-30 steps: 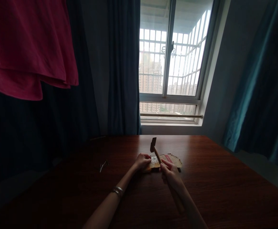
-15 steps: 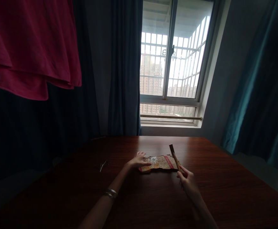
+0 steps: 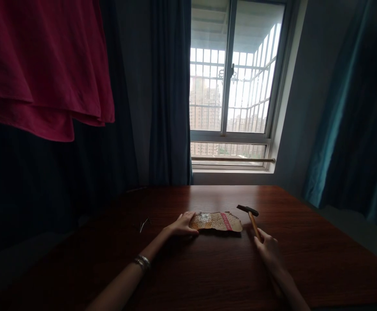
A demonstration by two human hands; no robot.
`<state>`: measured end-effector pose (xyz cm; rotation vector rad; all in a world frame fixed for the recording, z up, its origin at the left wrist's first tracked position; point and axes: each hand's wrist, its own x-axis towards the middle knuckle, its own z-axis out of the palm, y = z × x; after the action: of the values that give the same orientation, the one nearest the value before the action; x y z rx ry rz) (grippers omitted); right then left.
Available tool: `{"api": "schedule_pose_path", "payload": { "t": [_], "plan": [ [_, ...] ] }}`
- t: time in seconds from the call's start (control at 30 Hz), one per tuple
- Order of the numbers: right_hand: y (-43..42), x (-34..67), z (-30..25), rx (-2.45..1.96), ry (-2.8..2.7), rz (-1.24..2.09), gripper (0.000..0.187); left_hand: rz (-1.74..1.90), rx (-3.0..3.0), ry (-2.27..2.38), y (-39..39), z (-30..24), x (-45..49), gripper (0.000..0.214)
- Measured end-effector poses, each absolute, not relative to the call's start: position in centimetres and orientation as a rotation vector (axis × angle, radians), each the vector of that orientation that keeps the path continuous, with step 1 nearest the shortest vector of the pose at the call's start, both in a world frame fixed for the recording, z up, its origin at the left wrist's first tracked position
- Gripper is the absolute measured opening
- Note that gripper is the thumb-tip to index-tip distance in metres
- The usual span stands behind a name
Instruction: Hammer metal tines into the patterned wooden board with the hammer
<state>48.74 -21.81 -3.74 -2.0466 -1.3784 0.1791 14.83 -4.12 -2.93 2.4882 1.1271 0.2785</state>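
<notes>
Presently, in the head view, loose nails [image 3: 145, 223] lie on the bench [image 3: 318, 263] left of the patterned board [image 3: 217, 221]; a pink cloth [image 3: 49, 69] hangs at upper left. The left hand [image 3: 182, 225] grips and hides the board's left end, near upright nails [image 3: 200, 215]. Since the preceding frame, the right hand [image 3: 268, 248], closed around the hammer [image 3: 254, 223], has shifted right, clear of the board. Board axis: left to right. Hammer handle: forward, slightly left; head crosswise.
</notes>
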Motion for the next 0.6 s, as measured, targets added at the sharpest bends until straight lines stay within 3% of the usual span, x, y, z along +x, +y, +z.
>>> {"api": "schedule_pose_path", "payload": {
  "t": [0.6],
  "plan": [
    [-21.2, 50.0, -3.6, -2.215, -1.537, 0.121, 0.025, 0.38, 2.385, 1.157, -4.7, -3.1, 15.2, 0.103]
  ]
}}
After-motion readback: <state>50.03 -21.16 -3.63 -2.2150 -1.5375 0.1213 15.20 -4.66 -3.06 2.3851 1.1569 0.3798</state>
